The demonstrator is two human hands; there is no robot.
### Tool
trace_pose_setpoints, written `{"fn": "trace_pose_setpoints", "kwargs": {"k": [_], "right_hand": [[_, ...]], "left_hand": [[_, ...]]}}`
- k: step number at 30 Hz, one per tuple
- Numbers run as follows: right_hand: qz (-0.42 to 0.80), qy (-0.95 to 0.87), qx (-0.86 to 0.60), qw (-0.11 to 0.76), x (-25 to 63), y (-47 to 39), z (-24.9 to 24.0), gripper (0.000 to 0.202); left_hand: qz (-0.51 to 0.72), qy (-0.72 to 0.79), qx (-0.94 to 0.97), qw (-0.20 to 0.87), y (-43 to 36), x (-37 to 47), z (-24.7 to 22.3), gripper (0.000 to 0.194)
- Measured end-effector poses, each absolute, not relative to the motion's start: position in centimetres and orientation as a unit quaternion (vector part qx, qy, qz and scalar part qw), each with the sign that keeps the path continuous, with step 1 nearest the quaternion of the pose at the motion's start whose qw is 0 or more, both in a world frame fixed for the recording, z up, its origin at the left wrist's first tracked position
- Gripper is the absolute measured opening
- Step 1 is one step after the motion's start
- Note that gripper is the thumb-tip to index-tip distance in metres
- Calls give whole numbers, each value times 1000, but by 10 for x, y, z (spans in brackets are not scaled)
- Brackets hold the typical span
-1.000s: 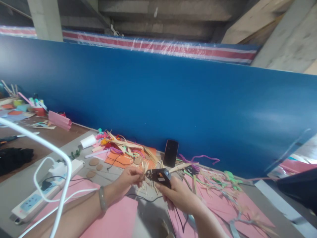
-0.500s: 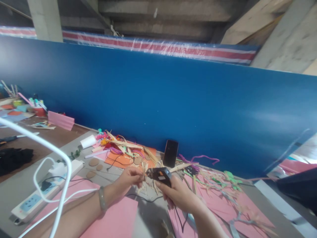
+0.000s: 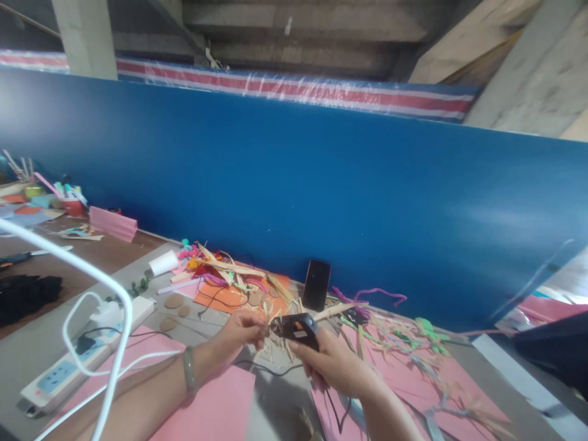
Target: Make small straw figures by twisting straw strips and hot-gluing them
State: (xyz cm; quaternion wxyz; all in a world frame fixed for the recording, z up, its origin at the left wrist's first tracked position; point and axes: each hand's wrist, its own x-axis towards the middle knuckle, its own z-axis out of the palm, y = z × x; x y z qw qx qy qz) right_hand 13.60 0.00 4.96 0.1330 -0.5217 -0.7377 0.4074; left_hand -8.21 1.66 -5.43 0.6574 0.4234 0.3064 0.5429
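Note:
My right hand is wrapped round the handle of a black hot glue gun, whose thin cord hangs down below the wrist. The gun's front end points left, close to the fingers of my left hand. That hand is closed in a pinch on a small piece of pale, frayed dried husk. Whether the nozzle touches the husk cannot be made out. Pale shreds lie on the grey table beneath both hands.
A phone leans against the blue partition. Left are a power strip, a looping white cable and a white cup. Husk strips and pipe cleaners cover an orange sheet. Pink paper and a branch lie nearer.
The glue gun's front end has shifted slightly down beside the husk piece. Both hands stay almost in place and keep their holds.

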Motion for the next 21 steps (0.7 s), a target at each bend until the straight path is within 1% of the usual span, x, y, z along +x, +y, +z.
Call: {"fn": "trace_pose_setpoints", "kwargs": {"k": [5,11,16,21], "right_hand": [[401,-744,-521,121,135,0,50,45],[412,-739,-518,122,134,-2,55,40],[402,-744,-522,115,134,-2,54,48],[409,-743,-516,122,136,-1,52,42]], "left_hand": [[543,313,420,656,15,-81,-49,29],[545,314,424,651,15,-81,-49,29],[548,302,430,651,14,-81,-48,31],[546,306,435,647,12,-81,-44,29]]}}
